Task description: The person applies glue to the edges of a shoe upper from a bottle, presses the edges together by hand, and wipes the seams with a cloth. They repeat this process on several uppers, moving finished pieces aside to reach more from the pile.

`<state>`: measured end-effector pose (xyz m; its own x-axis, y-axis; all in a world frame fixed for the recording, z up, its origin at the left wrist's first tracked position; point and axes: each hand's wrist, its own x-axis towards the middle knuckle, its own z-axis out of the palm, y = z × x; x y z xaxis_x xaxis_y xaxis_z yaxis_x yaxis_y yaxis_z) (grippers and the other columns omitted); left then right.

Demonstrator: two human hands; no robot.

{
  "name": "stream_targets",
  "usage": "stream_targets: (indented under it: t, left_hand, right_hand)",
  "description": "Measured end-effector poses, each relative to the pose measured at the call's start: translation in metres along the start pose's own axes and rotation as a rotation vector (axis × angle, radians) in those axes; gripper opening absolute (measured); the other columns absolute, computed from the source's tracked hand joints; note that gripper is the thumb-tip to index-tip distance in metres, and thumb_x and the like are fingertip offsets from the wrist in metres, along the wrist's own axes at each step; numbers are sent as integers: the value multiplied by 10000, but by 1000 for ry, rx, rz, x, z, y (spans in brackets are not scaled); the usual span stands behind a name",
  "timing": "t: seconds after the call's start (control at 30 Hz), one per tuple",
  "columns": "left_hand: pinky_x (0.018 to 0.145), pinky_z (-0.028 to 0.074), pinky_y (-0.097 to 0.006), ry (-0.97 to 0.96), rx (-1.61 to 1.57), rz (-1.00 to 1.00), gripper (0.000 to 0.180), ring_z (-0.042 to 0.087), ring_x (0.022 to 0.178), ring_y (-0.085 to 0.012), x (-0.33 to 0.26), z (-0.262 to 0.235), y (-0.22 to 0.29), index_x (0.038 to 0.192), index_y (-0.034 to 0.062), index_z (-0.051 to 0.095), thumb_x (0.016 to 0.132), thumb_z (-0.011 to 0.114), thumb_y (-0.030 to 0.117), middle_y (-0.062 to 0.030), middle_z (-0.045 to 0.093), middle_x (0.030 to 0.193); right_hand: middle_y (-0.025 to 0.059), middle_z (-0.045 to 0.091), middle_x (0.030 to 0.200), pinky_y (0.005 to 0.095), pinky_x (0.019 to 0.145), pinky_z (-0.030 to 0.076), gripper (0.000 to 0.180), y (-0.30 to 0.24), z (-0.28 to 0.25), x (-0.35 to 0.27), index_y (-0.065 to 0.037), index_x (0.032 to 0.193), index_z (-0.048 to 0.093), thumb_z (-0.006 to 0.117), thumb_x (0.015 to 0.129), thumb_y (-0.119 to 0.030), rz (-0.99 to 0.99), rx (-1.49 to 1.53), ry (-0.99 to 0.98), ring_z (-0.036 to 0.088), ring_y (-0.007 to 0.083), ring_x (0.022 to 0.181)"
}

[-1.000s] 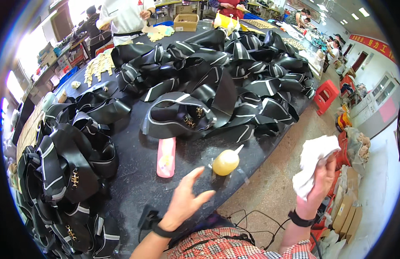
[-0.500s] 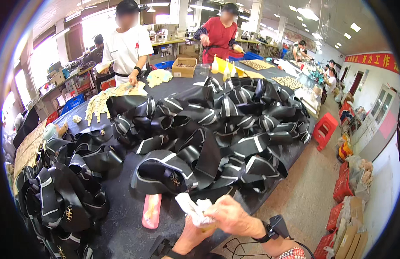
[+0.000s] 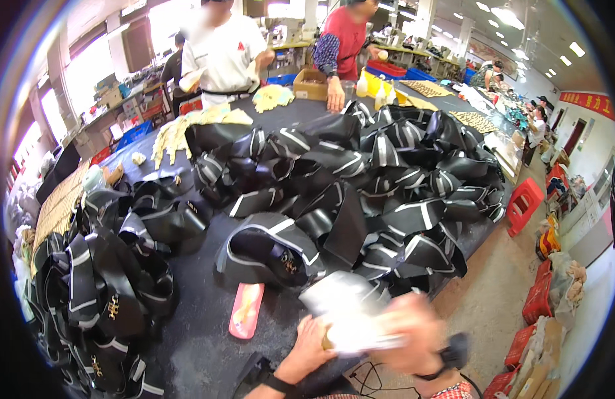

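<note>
A white cloth-like piece [image 3: 347,302], smeared by motion, hangs between my hands over the near table edge. My left hand [image 3: 308,346] is closed on its lower left side, with a small yellowish bit at the fingertips that I cannot make out. At its right side my right hand [image 3: 410,332] grips it, the fingers blurred. Left of the hands, a pink tray [image 3: 246,311] with something pale in it lies on the dark table [image 3: 194,319]. Just beyond is a curved black shoe upper [image 3: 271,249] with white edging and gold-coloured hardware.
A large heap of black uppers [image 3: 387,179] covers the table's middle, and another pile [image 3: 101,286] sits at the left. Two co-workers [image 3: 224,53] stand across the table near a cardboard box [image 3: 310,85]. A red stool [image 3: 523,206] and red crates [image 3: 536,292] are at the right.
The white piece has gone from crumpled to spread wider, and my right hand has moved away from my left. The view has shifted; the far co-worker in red now reaches down to the table.
</note>
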<state>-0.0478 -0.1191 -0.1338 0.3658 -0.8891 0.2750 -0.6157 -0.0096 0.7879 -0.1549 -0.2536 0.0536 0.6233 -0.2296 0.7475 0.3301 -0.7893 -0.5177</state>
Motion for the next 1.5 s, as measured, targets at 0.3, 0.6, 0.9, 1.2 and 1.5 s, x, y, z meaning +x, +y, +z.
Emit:
stream_targets:
  t: [0.3,0.6,0.9,1.2,1.5]
  left_hand:
    - [1057,168,-363,134,-479,-79,981,215,1274,-287,-5,-29,41,1339,32,156,578,756,182,-176,243,1357]
    - [777,447,-306,164,-341,-626,258,575,891,-204,-231,-176,58,1027,66,574,809,560,203,-89,590,999]
    - [865,353,-389,634,647,-645,343,490,982,-270,-368,-260,62,994,34,530,675,653,67,-104,565,1022]
    - [820,293,-411,355,831,-815,370,451,921,-246,-391,-276,67,994,74,546,678,661,230,-50,525,959]
    - [727,411,-348,175,271,-579,136,529,820,-216,-368,-244,100,793,93,598,682,649,154,-6,566,810]
  right_hand:
    - [120,557,804,328,617,454,286,-72,34,-38,-9,852,508,665,614,5,300,84,195,543,210,723]
    - [202,494,901,391,767,399,317,-48,211,-111,27,945,470,588,651,27,419,-205,-469,475,377,881]
    - [167,549,974,342,770,423,344,-125,217,-90,28,1063,488,552,726,3,461,-565,-385,546,270,887]
    - [137,571,951,286,744,474,365,-205,353,-132,50,1078,454,568,836,-198,1242,857,-765,564,180,861]
    - [34,594,929,262,791,442,315,-197,345,-118,8,1063,508,602,774,-74,1481,1419,-590,562,117,836]
